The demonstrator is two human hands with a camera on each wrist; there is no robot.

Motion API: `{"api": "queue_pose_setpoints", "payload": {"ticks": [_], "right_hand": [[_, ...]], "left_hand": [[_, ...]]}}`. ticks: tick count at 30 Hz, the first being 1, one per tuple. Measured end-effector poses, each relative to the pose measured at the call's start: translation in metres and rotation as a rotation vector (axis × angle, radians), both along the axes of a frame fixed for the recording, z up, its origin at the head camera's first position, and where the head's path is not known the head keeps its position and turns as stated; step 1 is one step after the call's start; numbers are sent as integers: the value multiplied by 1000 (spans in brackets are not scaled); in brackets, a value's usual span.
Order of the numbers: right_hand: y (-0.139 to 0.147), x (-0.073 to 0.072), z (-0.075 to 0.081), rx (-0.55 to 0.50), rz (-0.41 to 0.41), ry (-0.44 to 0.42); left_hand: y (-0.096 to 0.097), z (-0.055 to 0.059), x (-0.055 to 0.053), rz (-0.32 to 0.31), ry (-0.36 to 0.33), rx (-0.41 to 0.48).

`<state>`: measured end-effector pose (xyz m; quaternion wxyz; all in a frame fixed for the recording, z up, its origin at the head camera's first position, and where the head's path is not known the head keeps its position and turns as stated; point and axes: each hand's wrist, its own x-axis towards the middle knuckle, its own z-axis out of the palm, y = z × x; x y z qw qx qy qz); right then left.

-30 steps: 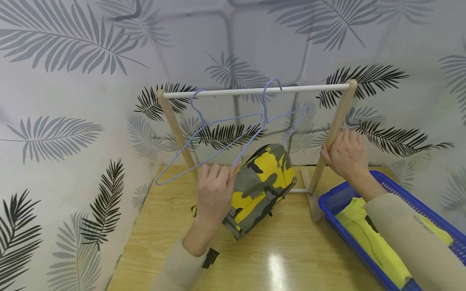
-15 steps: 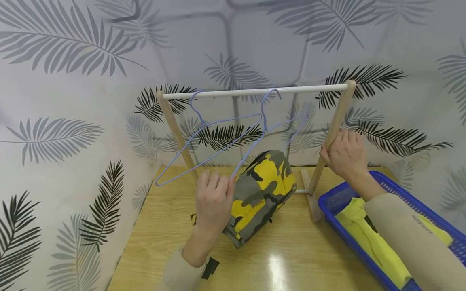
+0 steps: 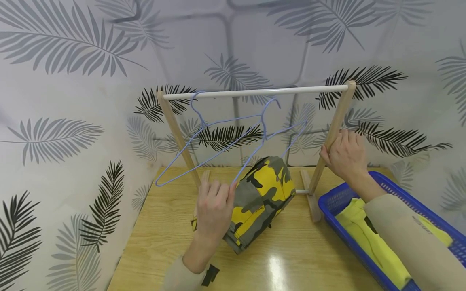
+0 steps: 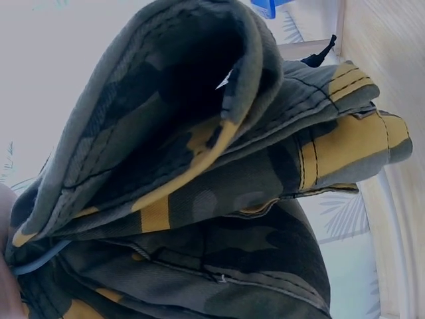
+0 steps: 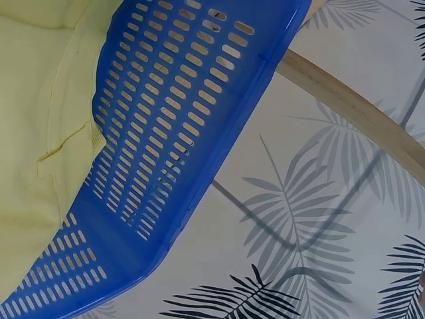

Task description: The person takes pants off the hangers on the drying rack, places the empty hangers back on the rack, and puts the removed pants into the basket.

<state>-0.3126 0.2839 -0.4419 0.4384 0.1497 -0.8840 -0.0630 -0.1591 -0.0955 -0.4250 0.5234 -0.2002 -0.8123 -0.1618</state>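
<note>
My left hand (image 3: pixel 214 208) grips the lower left part of a blue wire hanger (image 3: pixel 251 155) together with a camouflage garment (image 3: pixel 263 190) in yellow, grey and black. The hanger's hook appears just below the white rod of the clothes rack (image 3: pixel 255 93). In the left wrist view the garment's folded cloth (image 4: pixel 219 193) fills the middle, with a bit of hanger wire (image 4: pixel 41 260) beside my fingers. My right hand (image 3: pixel 347 155) holds the rack's right wooden upright; the right wrist view does not clearly show that grip.
A second blue hanger (image 3: pixel 214 157) hangs at the rod's left. On the right of the wooden table (image 3: pixel 160 238) stands a blue basket (image 3: pixel 327 208) with yellow clothing (image 3: pixel 378 246) in it. A leaf-patterned wall covering is behind the rack.
My left hand has lowered the hanger and garment; the hook, earlier over the rod, now appears below it. My right hand has stayed on the upright.
</note>
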Motion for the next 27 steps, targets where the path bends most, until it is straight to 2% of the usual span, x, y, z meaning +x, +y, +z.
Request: {"api": "queue_pose_setpoints", "payload": {"ticks": [9, 17, 20, 27], "right_hand": [[-2, 15, 12, -84, -4, -168], [-12, 44, 29, -296, 32, -289], [-17, 58, 34, -407, 41, -374], [-27, 97, 34, -666, 71, -666]], "left_hand": [[0, -5, 3, -10, 3, 6], [0, -7, 4, -1, -2, 1], [0, -7, 5, 0, -7, 2], [0, -8, 4, -1, 1, 4]]}}
